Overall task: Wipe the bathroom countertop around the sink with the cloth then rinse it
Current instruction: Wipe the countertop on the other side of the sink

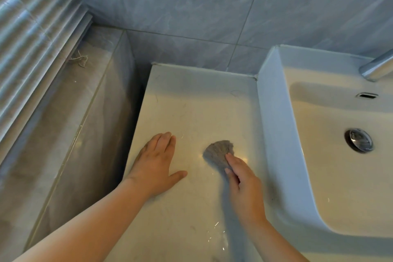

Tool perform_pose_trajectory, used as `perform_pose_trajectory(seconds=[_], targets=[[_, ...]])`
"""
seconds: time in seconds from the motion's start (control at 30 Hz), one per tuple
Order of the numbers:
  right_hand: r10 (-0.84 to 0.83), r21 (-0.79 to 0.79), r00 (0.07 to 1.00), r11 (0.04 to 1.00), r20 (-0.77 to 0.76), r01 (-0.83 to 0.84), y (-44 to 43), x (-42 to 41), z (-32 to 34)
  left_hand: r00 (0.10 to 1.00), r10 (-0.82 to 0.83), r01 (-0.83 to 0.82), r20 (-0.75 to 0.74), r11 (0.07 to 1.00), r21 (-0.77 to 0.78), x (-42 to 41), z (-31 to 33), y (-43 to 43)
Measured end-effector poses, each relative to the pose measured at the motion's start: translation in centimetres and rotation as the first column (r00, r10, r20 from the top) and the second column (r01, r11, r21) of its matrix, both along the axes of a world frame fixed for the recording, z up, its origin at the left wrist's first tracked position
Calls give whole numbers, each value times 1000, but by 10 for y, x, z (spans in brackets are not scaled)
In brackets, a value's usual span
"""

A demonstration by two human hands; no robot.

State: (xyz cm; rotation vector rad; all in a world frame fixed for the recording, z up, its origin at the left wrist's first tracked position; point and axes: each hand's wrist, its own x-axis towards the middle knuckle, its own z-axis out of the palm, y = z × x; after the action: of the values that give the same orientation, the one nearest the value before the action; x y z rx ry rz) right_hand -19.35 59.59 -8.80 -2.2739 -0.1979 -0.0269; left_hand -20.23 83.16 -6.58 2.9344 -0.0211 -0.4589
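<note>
Grey cloth (218, 153) is gripped by the curled right hand (244, 185) against the countertop (191, 102) for wiping; left hand (156, 166) is laid flat, fingers straight, presumably as a brace.

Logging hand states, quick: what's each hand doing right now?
Left hand: open, flat on the countertop.
Right hand: holding the cloth.

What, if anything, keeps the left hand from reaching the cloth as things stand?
Probably nothing, so likely yes: the left hand lies flat on the countertop beside the cloth, with only bare surface between them. The right hand holds the cloth's near edge.
</note>
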Motion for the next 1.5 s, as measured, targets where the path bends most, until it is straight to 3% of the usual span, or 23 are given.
perform_pose_trajectory(seconds=[0.07, 0.17, 0.3, 0.4, 0.57, 0.77, 0.9, 1.0, 1.13, 1.5], targets=[[-85, 59, 996, 995, 5, 84, -7, 18, 12, 1000, 15, -14, 9, 998, -58, -1, 2, 0], [-219, -7, 973, 975, 77, 221, -16, 56, 20, 994, 72, -56, 83, 982, -178, -8, 7, -1], [-197, -229, 976, 950, 93, 213, -15, 80, -2, 984, 102, -76, 148, 982, -173, -31, 8, 2], [-218, -178, 972, 956, 88, 231, -11, 72, -14, 982, 120, -98, 144, 984, -149, -48, 5, 8], [-33, -70, 990, 997, 134, 42, -1, 38, -14, 977, 179, -164, 115, 978, -125, -61, 2, 12], [144, 61, 989, 987, 45, -147, 19, 1, -6, 971, 216, -203, 104, 971, -122, -72, -4, 9], [43, 218, 998, 975, -42, -33, 19, 31, 16, 971, 223, -207, 86, 964, -164, -78, -5, 10], [-8, 193, 999, 981, -31, 14, 21, 74, 26, 968, 237, -219, 87, 958, -184, -77, -6, 10], [95, 53, 995, 994, -27, -94, 32, 101, 15, 963, 253, -234, 95, 957, -174, -77, -9, 10], [250, 33, 965, 967, 73, -253, 56, 58, -6, 941, 317, -295, 114, 939, -177, -76, -12, 3]])
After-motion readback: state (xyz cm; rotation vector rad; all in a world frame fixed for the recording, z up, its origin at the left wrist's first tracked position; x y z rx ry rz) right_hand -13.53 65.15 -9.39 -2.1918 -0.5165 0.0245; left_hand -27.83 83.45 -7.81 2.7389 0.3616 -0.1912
